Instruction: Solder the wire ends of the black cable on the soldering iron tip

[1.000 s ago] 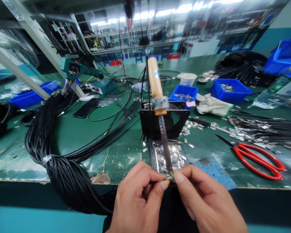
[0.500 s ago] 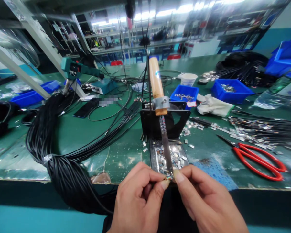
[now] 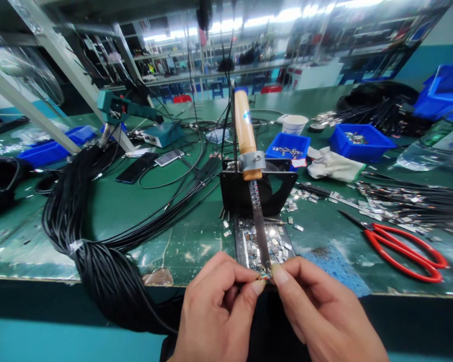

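A soldering iron [image 3: 244,125] with a wooden handle is clamped in a black metal stand [image 3: 236,193], its tip slanting down between my hands. My left hand [image 3: 221,304] is closed in a pinch on a cable end with thin coloured wires [image 3: 263,276]. Close to its right, my right hand [image 3: 317,306] pinches a small metal connector [image 3: 269,268], mostly covered by the fingertips. The iron's tip meets the wires and connector; whether it touches them I cannot tell. Under the iron, many small metal connector parts [image 3: 283,246] lie on a dark plate.
Red-handled scissors [image 3: 403,249] lie at right. A thick bundle of black cables [image 3: 98,271] hangs over the table edge at left. Behind are blue bins [image 3: 358,143], a white glove [image 3: 334,166], a paper cup [image 3: 293,124], a phone [image 3: 136,168] and a green soldering gun [image 3: 124,108].
The view has shifted very slightly. Both hands keep their pinch beside the iron's tip, with almost no movement.
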Motion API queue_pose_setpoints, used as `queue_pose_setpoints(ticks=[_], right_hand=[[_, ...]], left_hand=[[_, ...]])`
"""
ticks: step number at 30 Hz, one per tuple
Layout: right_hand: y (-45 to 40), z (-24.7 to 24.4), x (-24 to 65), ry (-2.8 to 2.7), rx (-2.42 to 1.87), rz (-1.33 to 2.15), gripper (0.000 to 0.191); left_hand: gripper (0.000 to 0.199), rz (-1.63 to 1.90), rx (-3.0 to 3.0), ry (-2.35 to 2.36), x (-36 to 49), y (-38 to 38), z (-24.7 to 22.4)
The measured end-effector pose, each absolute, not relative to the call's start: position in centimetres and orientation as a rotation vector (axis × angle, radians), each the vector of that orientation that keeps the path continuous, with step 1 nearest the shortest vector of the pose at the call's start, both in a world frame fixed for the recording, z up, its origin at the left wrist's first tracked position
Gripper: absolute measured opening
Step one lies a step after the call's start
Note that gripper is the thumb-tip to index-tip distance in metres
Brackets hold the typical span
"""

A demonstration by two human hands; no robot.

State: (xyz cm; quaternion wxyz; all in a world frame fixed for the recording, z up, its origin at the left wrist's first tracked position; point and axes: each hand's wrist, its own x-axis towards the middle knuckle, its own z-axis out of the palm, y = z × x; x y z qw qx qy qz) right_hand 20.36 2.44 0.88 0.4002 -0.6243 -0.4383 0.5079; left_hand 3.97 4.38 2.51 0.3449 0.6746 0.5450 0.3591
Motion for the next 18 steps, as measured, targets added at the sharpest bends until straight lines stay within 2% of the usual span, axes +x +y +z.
queue_pose_setpoints(ticks=[9, 18], right_hand=[[2.7, 1.8, 19.6, -1.0, -1.623, 1.291, 0.047], [2.7, 0.5, 20.6, -1.194, -1.551, 1.257, 0.045]], left_hand=[[0.022, 0.907, 1.755, 1.409, 3.9, 4.4, 2.5], [0.02, 0.925, 1.731, 1.417, 3.9, 4.4, 2.5]])
